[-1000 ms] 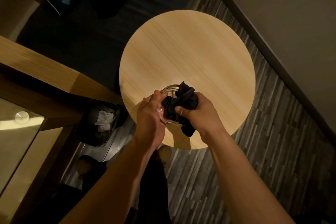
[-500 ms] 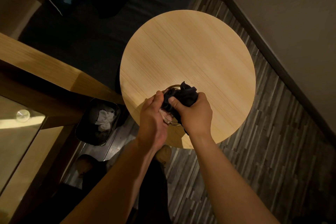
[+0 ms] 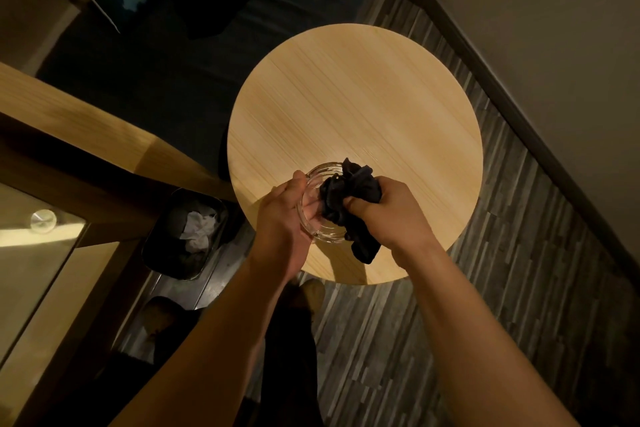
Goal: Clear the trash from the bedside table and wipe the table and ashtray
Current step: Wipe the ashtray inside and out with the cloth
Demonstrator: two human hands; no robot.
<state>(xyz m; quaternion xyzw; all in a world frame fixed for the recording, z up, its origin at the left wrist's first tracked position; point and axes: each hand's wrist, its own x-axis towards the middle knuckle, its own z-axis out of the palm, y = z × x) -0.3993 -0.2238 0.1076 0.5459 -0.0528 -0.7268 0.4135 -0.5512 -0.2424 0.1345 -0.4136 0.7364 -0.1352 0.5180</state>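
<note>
ashtray [image 3: 320, 184] | part hidden by left hand [image 3: 282, 218], dark cloth [image 3: 349, 199]

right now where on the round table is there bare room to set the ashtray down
Nearly all of the round wooden table is bare: the far half, plus the wall-side stretch right of the black cloth. Only the near edge is crowded, where the left hand holds the glass ashtray and the right hand wipes.

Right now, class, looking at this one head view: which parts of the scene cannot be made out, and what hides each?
- Glass ashtray: its inside is covered by the dark cloth and the left hand.
- Right hand: fingertips buried in the cloth.
- Round wooden table: legs hidden beneath its top.
- Black bin: contents beneath the white crumpled paper lost in shadow.
</note>
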